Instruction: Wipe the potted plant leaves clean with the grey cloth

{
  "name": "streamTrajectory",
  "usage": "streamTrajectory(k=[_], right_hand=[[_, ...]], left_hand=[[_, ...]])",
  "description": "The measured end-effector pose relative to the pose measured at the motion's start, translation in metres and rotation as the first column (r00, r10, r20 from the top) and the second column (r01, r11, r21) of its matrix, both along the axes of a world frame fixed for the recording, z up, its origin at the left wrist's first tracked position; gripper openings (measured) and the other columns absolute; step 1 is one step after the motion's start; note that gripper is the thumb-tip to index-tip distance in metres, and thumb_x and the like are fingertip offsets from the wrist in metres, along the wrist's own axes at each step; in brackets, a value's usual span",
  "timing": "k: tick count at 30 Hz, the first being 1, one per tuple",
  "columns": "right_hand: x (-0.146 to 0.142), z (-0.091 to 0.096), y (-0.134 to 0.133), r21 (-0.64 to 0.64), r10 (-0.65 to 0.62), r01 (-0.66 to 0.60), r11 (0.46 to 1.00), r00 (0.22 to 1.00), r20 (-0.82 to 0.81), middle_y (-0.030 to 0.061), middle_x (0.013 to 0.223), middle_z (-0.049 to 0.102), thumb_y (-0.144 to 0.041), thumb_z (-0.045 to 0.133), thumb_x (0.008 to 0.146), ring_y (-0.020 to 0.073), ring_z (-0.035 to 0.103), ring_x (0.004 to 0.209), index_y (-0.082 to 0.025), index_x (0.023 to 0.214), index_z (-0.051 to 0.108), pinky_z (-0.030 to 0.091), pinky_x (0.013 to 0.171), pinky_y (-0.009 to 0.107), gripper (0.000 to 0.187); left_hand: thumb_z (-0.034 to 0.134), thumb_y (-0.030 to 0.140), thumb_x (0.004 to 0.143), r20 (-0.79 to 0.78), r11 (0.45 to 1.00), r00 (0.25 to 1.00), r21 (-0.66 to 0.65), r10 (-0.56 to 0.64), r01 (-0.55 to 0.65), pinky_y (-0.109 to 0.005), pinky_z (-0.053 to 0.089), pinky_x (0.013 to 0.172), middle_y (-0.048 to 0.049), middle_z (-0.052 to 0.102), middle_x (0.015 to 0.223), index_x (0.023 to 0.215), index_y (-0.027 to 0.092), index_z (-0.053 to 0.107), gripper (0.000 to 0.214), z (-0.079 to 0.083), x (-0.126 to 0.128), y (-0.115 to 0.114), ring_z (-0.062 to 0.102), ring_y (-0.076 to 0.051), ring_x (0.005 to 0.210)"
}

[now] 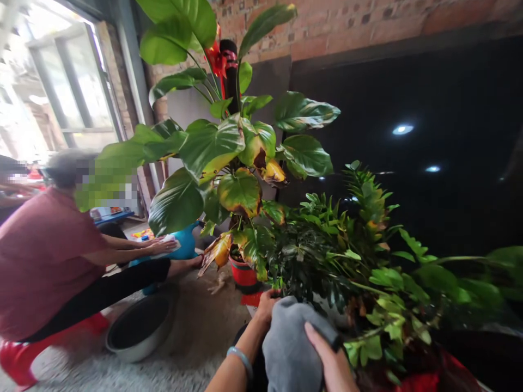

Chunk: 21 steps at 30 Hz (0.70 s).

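My right hand [327,351] grips a grey cloth [291,340], thumb lying on top; the cloth hides its other fingers. Just left of it, my left hand [267,305], with a pale bracelet [242,360] on the wrist, reaches to the lower edge of a dark green leafy plant [300,253]. Its fingers are curled, and what they hold, if anything, is hidden behind the cloth and leaves. Beyond my hands stands a tall broad-leaved plant [214,144] in a red pot [244,272], several of its lower leaves yellowed and brown.
At left a person [49,261] sits on a red stool [53,343], holding a white cloth [169,245] by a blue object [188,240]. A wide basin [139,326] stands on the floor. More green foliage [392,283] spreads right, before a dark glossy panel [441,109].
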State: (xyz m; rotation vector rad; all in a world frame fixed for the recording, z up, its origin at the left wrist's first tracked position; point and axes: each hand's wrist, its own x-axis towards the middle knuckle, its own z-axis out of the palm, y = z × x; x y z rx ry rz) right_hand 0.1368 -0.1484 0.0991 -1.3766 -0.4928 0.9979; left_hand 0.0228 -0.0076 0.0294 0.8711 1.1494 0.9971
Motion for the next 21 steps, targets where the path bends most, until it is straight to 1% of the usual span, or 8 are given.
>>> streamTrajectory(k=[2, 5, 7, 11, 13, 15, 18, 21], right_hand=[[0.012, 0.026, -0.004, 0.0, -0.156, 0.156, 0.988, 0.985, 0.076, 0.0128, 0.116, 0.068, -0.056, 0.081, 0.047, 0.0354, 0.053, 0.121, -0.015, 0.101, 0.066, 0.042, 0.103, 0.044, 0.07], [0.033, 0.072, 0.018, 0.094, -0.419, 0.412, 0.906, 0.903, 0.088, 0.016, 0.129, 0.061, -0.057, 0.075, 0.055, 0.0319, 0.054, 0.12, -0.011, 0.114, 0.061, 0.042, 0.102, 0.039, 0.076], [0.037, 0.083, 0.039, 0.041, -0.442, 0.443, 0.895, 0.896, -0.035, 0.0156, 0.128, 0.061, -0.048, 0.073, 0.058, 0.0292, 0.055, 0.119, -0.01, 0.115, 0.06, 0.046, 0.098, 0.035, 0.07], [0.01, 0.047, 0.043, -0.082, -0.182, 0.164, 0.983, 0.934, -0.309, 0.0164, 0.097, 0.073, -0.037, 0.074, 0.048, 0.0348, 0.064, 0.104, -0.011, 0.092, 0.066, 0.056, 0.081, 0.041, 0.052], [-0.007, 0.027, 0.024, -0.104, -0.051, 0.018, 0.994, 0.942, -0.332, 0.0144, 0.086, 0.074, -0.038, 0.079, 0.04, 0.0368, 0.064, 0.102, -0.012, 0.087, 0.067, 0.056, 0.08, 0.043, 0.055], [-0.012, 0.026, 0.003, -0.084, -0.015, -0.011, 0.996, 0.955, -0.297, 0.0121, 0.09, 0.074, -0.043, 0.082, 0.038, 0.0354, 0.063, 0.106, -0.014, 0.089, 0.067, 0.055, 0.084, 0.041, 0.061], [0.007, 0.057, -0.006, 0.02, -0.26, 0.265, 0.964, 0.957, -0.127, 0.0125, 0.106, 0.071, -0.049, 0.08, 0.044, 0.0333, 0.061, 0.11, -0.014, 0.097, 0.067, 0.054, 0.088, 0.04, 0.064], [0.036, 0.087, 0.021, 0.175, -0.547, 0.54, 0.824, 0.837, -0.009, 0.0125, 0.121, 0.065, -0.048, 0.077, 0.053, 0.0294, 0.058, 0.114, -0.013, 0.108, 0.063, 0.051, 0.093, 0.037, 0.067]], left_hand=[[0.072, 0.006, 0.057, -0.014, 0.999, 1.0, -0.04, -0.008, 0.008, -0.021, 0.034, 0.041, 0.0071, 0.05, 0.04, 0.072, 0.015, 0.062, 0.021, -0.001, -0.002, -0.002, 0.045, -0.009, 0.037], [0.072, 0.01, 0.06, -0.026, 0.997, 1.0, -0.076, -0.001, 0.0, -0.02, 0.032, 0.039, 0.0106, 0.044, 0.036, 0.078, 0.017, 0.059, 0.023, -0.001, -0.002, -0.008, 0.04, -0.009, 0.032], [0.072, 0.012, 0.061, -0.024, 0.997, 1.0, -0.073, 0.007, -0.009, -0.02, 0.033, 0.039, 0.0115, 0.042, 0.036, 0.08, 0.017, 0.059, 0.024, 0.0, -0.001, -0.011, 0.04, -0.008, 0.032], [0.072, 0.013, 0.061, -0.011, 0.999, 1.0, -0.046, 0.011, -0.012, -0.02, 0.031, 0.039, 0.0106, 0.043, 0.036, 0.079, 0.017, 0.06, 0.022, 0.002, -0.002, -0.009, 0.04, -0.008, 0.033], [0.073, 0.012, 0.06, -0.003, 0.999, 1.0, -0.033, 0.012, -0.012, -0.02, 0.031, 0.04, 0.0087, 0.048, 0.039, 0.076, 0.016, 0.061, 0.02, 0.002, -0.003, -0.006, 0.042, -0.008, 0.036], [0.073, 0.012, 0.059, 0.0, 0.999, 1.0, -0.03, 0.01, -0.01, -0.02, 0.031, 0.041, 0.0076, 0.05, 0.041, 0.075, 0.015, 0.063, 0.019, 0.0, -0.004, -0.004, 0.043, -0.008, 0.037], [0.073, 0.015, 0.06, 0.005, 0.999, 1.0, -0.038, 0.006, -0.006, -0.019, 0.03, 0.039, 0.0092, 0.046, 0.038, 0.081, 0.014, 0.066, 0.022, -0.005, -0.006, -0.004, 0.042, -0.008, 0.035], [0.075, 0.018, 0.061, 0.015, 0.999, 1.0, -0.039, 0.013, -0.013, -0.019, 0.031, 0.039, 0.0109, 0.043, 0.037, 0.086, 0.015, 0.065, 0.027, -0.006, -0.005, -0.008, 0.04, -0.007, 0.034]])
